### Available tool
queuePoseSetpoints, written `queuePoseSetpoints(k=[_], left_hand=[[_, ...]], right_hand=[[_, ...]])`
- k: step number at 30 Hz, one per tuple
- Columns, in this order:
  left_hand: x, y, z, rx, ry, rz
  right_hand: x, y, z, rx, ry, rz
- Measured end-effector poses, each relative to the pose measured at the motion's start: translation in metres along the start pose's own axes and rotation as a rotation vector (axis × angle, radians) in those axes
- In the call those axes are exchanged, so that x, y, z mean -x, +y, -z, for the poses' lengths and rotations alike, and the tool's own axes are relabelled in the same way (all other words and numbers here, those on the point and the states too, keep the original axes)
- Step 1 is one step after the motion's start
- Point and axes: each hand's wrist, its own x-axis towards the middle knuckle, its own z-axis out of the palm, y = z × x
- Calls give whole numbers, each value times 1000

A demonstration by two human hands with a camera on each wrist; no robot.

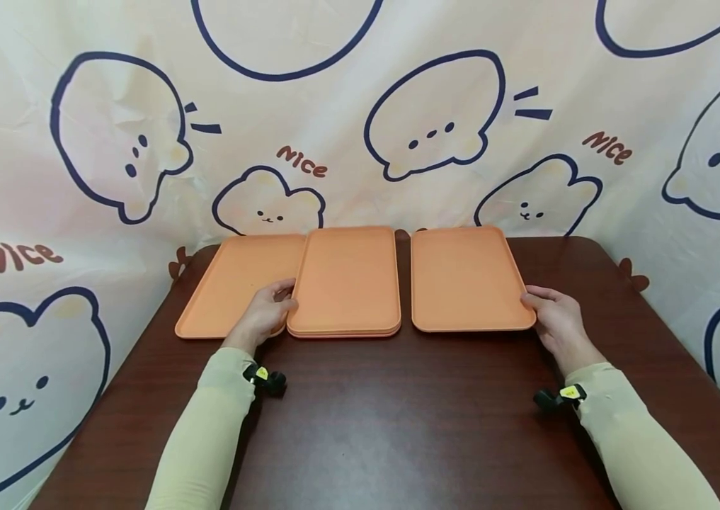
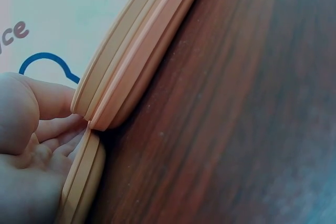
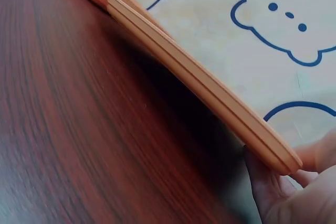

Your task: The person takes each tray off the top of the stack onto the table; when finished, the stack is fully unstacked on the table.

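Note:
Three flat orange places of trays line the far part of the table. My left hand pinches the left rim of the upper tray in the middle stack, with fingers over the left tray. In the left wrist view, the lower stacked tray sits against the upper one, and the thumb meets the upper rim. My right hand grips the right tray by its right edge, thumb on the upper side. That tray's near edge is raised over the table, with dark shadow below it.
The dark brown wooden table extends toward me in front of the trays. A cloth backdrop with bear drawings hangs close behind the table and along its sides. Small cameras sit on both wrists, including a left wrist camera.

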Motion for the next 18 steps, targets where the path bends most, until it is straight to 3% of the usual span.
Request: queuePoseSetpoints(k=[7, 18], left_hand=[[-1, 0, -2, -26, 0, -8], [-6, 2, -1, -66, 6, -19]], right_hand=[[-9, 3, 2, 153, -33, 35], [-10, -2, -14, 421, -18, 119]])
